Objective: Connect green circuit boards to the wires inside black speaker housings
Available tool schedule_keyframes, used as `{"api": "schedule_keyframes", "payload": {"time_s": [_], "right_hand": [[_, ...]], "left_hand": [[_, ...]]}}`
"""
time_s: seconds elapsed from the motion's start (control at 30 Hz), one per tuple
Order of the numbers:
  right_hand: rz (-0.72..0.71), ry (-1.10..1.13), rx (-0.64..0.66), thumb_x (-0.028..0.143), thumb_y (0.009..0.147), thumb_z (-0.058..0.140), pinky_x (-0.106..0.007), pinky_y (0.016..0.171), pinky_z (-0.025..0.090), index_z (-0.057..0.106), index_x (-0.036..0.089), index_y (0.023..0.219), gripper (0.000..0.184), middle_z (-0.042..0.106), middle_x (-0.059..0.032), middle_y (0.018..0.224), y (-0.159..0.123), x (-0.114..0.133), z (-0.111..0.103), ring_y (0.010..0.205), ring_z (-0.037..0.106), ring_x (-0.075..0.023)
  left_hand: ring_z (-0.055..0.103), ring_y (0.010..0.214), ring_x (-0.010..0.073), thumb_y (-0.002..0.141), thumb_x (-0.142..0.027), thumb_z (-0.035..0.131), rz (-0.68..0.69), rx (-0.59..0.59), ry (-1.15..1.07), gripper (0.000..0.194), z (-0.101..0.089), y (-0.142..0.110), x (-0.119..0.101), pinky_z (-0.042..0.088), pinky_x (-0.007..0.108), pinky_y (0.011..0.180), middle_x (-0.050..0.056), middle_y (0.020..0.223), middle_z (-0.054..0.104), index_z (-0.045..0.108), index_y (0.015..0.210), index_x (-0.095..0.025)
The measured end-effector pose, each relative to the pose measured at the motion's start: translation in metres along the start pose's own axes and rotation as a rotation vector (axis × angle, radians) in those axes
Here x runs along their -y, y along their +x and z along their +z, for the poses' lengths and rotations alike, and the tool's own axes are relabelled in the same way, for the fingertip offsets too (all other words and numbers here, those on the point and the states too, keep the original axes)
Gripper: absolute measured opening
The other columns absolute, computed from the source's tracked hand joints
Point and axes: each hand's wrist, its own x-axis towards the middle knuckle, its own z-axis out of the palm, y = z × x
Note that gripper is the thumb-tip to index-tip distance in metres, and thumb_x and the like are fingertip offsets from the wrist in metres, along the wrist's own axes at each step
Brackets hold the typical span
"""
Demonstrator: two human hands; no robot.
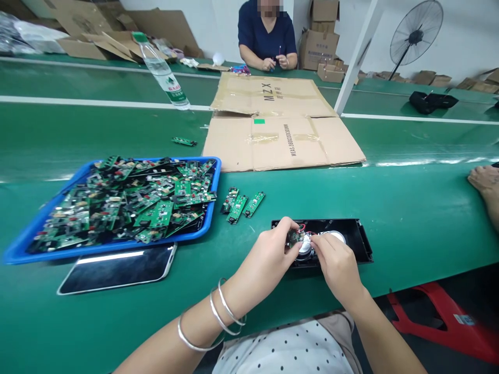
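A black plastic speaker housing lies on the green table in front of me, with two round silver-backed speakers in it. My left hand grips a small circuit board over the left part of the housing. Red wire loops beside the board. Thumb and fingers of my right hand are pinched together close to the board, above the left speaker. What they pinch looks like a white connector on a wire, too small to be sure of. Behind my right fingers, the other speaker partly shows.
A blue tray heaped with circuit boards stands at left, a phone by its front edge. Several loose boards lie right of it. Beyond are flattened cardboard and a water bottle. A person sits opposite; another person's hand rests at right.
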Motion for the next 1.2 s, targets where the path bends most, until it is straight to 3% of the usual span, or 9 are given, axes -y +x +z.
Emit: {"api": "schedule_keyframes", "payload": {"time_s": [0.27,0.43,0.8,0.93,1.03,1.13,1.2], "right_hand": [[0.058,-0.112,0.049,0.020,0.097,0.033,-0.027,0.060,0.036,0.057,0.016,0.077,0.032,0.052,-0.0057,0.082,0.005,0.000,0.002,0.068,0.047,-0.0146],[0.006,-0.160,0.083,0.022,0.098,0.031,-0.027,0.057,0.033,0.056,0.015,0.074,0.035,0.047,-0.0052,0.081,0.008,-0.001,-0.001,0.064,0.041,-0.0141],[-0.078,-0.018,0.147,0.023,0.097,0.030,-0.025,0.056,0.036,0.055,0.014,0.073,0.035,0.047,-0.0049,0.079,0.014,-0.006,-0.009,0.063,0.043,-0.0133],[-0.102,-0.082,0.087,0.025,0.098,0.031,-0.025,0.055,0.036,0.057,0.014,0.073,0.037,0.048,-0.0054,0.078,0.013,-0.006,-0.006,0.061,0.044,-0.0130],[-0.054,-0.008,0.021,0.026,0.097,0.035,-0.024,0.057,0.040,0.058,0.014,0.077,0.033,0.050,-0.0056,0.079,0.009,-0.007,-0.003,0.062,0.048,-0.0118],[0.052,0.078,-0.069,0.036,0.094,0.045,-0.025,0.059,0.043,0.055,0.015,0.089,0.023,0.053,-0.0062,0.083,0.005,-0.010,-0.003,0.067,0.052,-0.0140],[0.090,0.135,-0.055,0.041,0.092,0.048,-0.027,0.061,0.046,0.052,0.016,0.103,0.028,0.056,-0.0073,0.089,0.005,-0.012,-0.005,0.071,0.055,-0.0160]], "left_hand": [[0.062,0.073,0.0160,0.082,-0.017,0.053,-0.004,0.040,-0.069,0.013,0.000,0.000,-0.001,0.044,0.025,0.063,0.000,0.084,0.065,0.052,0.095,-0.021],[0.060,0.068,0.0138,0.082,-0.017,0.053,-0.002,0.055,-0.111,0.010,-0.001,0.000,-0.001,0.043,0.024,0.061,-0.001,0.082,0.065,0.054,0.092,-0.020],[0.058,0.069,0.0147,0.079,-0.014,0.051,-0.020,0.095,-0.182,0.012,-0.007,0.003,-0.001,0.041,0.024,0.058,0.000,0.080,0.065,0.057,0.087,-0.019],[0.059,0.075,0.0160,0.078,-0.013,0.051,-0.016,0.086,-0.209,0.013,-0.006,0.002,0.000,0.043,0.025,0.061,0.001,0.085,0.066,0.057,0.088,-0.020],[0.059,0.072,0.0152,0.079,-0.015,0.050,-0.012,0.094,-0.241,0.011,-0.006,0.002,0.001,0.043,0.024,0.059,0.001,0.082,0.066,0.056,0.087,-0.020],[0.056,0.065,0.0127,0.078,-0.015,0.051,-0.003,0.111,-0.259,0.010,-0.008,0.003,0.002,0.042,0.023,0.056,-0.001,0.080,0.065,0.056,0.085,-0.020],[0.055,0.062,0.0117,0.076,-0.015,0.053,-0.011,0.128,-0.284,0.010,-0.008,0.004,0.003,0.042,0.022,0.054,-0.001,0.080,0.065,0.057,0.084,-0.020]]}}
